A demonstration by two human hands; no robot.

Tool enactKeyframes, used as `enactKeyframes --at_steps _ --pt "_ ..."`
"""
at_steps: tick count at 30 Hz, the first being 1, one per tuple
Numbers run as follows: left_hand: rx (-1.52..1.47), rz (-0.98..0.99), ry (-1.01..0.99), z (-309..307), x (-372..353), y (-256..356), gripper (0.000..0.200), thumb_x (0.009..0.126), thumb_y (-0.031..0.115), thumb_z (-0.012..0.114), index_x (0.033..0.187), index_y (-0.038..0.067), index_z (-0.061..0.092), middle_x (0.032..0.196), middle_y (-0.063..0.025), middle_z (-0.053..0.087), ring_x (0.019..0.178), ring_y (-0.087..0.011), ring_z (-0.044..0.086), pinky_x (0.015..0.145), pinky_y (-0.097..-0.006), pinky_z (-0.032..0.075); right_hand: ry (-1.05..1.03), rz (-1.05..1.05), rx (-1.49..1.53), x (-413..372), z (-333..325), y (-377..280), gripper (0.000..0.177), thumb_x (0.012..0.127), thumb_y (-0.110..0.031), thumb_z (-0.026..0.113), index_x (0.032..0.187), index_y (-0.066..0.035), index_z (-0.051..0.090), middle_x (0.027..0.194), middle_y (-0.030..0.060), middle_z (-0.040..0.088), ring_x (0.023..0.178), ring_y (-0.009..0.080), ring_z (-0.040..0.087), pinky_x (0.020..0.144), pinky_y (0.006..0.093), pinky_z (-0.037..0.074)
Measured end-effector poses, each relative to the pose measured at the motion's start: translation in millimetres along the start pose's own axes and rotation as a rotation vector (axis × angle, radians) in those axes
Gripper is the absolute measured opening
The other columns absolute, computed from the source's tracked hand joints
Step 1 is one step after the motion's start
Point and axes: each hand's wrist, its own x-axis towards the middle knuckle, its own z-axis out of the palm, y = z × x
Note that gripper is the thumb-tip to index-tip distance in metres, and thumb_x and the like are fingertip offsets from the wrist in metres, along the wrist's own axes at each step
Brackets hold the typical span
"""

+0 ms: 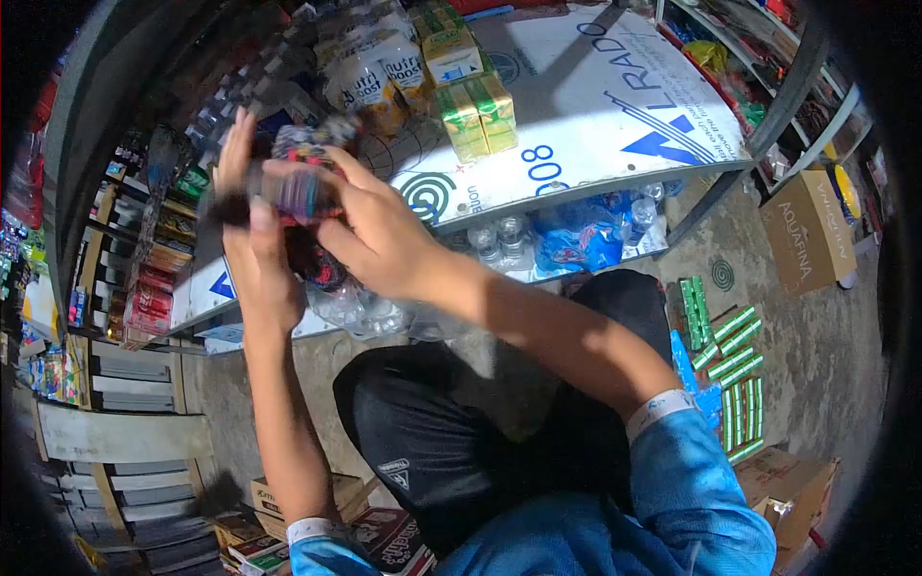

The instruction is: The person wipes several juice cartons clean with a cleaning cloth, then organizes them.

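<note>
My right hand (375, 226) is closed round a dark thing with coloured stripes (305, 195). Motion smears it, and I cannot tell what kind of thing it is. Its blackish end reaches across the palm of my left hand (252, 245), whose fingers are stretched upward, with the thumb beside the dark end. Behind both hands, at the front of a white shelf board (567, 72), is a blurred patch of red and black items. Yellow-and-green cartons (477, 115) stand to the right of the hands, with white Nutriboost pouches (370, 84) behind them.
Under the board are clear plastic bottles (499, 238) and a blue pack (581, 235). Red cans and small boxes (154, 288) line the left side. Green-and-white packs (738, 370) lie on the floor at right, near an Aquafina carton (807, 230). Metal shelf posts stand on both sides.
</note>
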Motion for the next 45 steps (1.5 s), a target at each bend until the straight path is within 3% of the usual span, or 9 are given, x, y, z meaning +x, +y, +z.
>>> enactKeyframes --at_steps 8,15,21,29,32,33,41,43,45 --pt "0.09 -0.016 -0.005 -1.8 -2.3 3.1 0.06 0.107 0.038 0.041 0.151 -0.002 0.045 0.159 -0.0221 0.043 0.15 -0.0379 0.036 0.125 -0.0467 0.019 0.131 0.35 -0.125 60.0 -68.0 4.4 0.033 0.094 -0.03 0.06 0.094 0.003 0.065 0.078 0.0149 0.069 0.07 0.0248 0.064 0.071 0.041 0.051" --pt "0.024 -0.031 0.047 -7.2 -2.3 -11.5 0.062 0.107 0.044 0.046 0.148 -0.001 0.049 0.158 -0.0241 0.044 0.15 -0.0375 0.037 0.125 -0.0465 0.019 -1.086 0.796 -0.345 44.6 -114.5 26.7 0.049 0.102 -0.042 0.051 0.113 0.003 0.066 0.103 0.0116 0.066 0.093 0.0216 0.057 0.089 0.036 0.047" --pt "0.088 -0.062 0.033 -17.4 -8.4 -17.0 0.058 0.107 0.042 0.045 0.144 -0.002 0.053 0.16 -0.025 0.041 0.15 -0.0381 0.036 0.124 -0.046 0.022 -0.62 0.666 -0.732 18.3 -111.2 27.8 0.051 0.102 -0.036 0.053 0.135 0.001 0.061 0.132 0.0147 0.065 0.117 0.0212 0.061 0.109 0.0322 0.042" --pt "0.217 -0.161 -0.027 -16.4 2.2 -55.7 0.046 0.093 0.008 0.055 0.139 0.01 0.055 0.141 -0.0142 0.057 0.137 -0.0429 0.044 0.12 -0.0483 0.029 0.005 0.305 0.043 38.5 -28.5 -33.4 0.038 0.098 -0.026 0.066 0.126 -0.001 0.061 0.118 0.0129 0.069 0.109 0.0187 0.064 0.097 0.0368 0.05" --pt "0.242 0.111 0.139 -2.0 2.3 -90.6 0.045 0.101 0.033 0.053 0.141 0.012 0.055 0.141 -0.0124 0.059 0.137 -0.0432 0.042 0.119 -0.0501 0.026 -0.318 -0.121 -0.415 12.1 -6.5 5.0 0.079 0.074 0.004 0.059 0.148 -0.023 0.052 0.149 0.023 0.044 0.134 0.0437 0.049 0.109 0.0474 0.046" --pt "0.264 -0.272 0.129 -1.0 2.2 -57.3 0.045 0.105 0.04 0.049 0.14 0.014 0.057 0.137 -0.0104 0.061 0.134 -0.0442 0.044 0.114 -0.0534 0.026 -0.302 -0.107 -0.455 -4.8 -0.6 26.5 0.087 0.07 0.006 0.056 0.15 -0.027 0.051 0.153 0.0244 0.038 0.14 0.0481 0.043 0.113 0.0492 0.043" --pt "0.729 0.069 -0.033 -16.2 2.8 -64.8 0.042 0.102 0.042 0.058 0.138 0.021 0.064 0.125 -0.0024 0.066 0.116 -0.0333 0.054 0.102 -0.0503 0.035 0.035 0.44 0.222 -0.4 16.9 45.1 0.079 0.084 0.004 0.046 0.16 -0.009 0.031 0.154 0.0312 0.039 0.14 0.048 0.045 0.119 0.0453 0.036" --pt "0.83 -0.268 -0.33 -25.0 11.0 -40.6 0.082 0.103 0.048 0.057 0.164 0.004 0.022 0.161 -0.0301 0.034 0.152 -0.0457 0.027 0.128 -0.0462 0.019 -0.021 0.43 0.156 17.3 11.6 15.9 0.073 0.082 0.003 0.043 0.155 -0.003 0.04 0.15 0.0225 0.046 0.142 0.0361 0.043 0.121 0.045 0.035" --pt "0.851 0.13 -0.183 -40.4 7.6 -70.7 0.042 0.102 0.041 0.059 0.137 0.019 0.065 0.123 -0.0048 0.067 0.108 -0.0327 0.058 0.098 -0.0455 0.041 -0.21 0.031 -0.348 -3.3 6.8 58.4 0.075 0.085 -0.002 0.051 0.158 -0.007 0.034 0.152 0.0333 0.04 0.133 0.0506 0.05 0.113 0.0489 0.043"
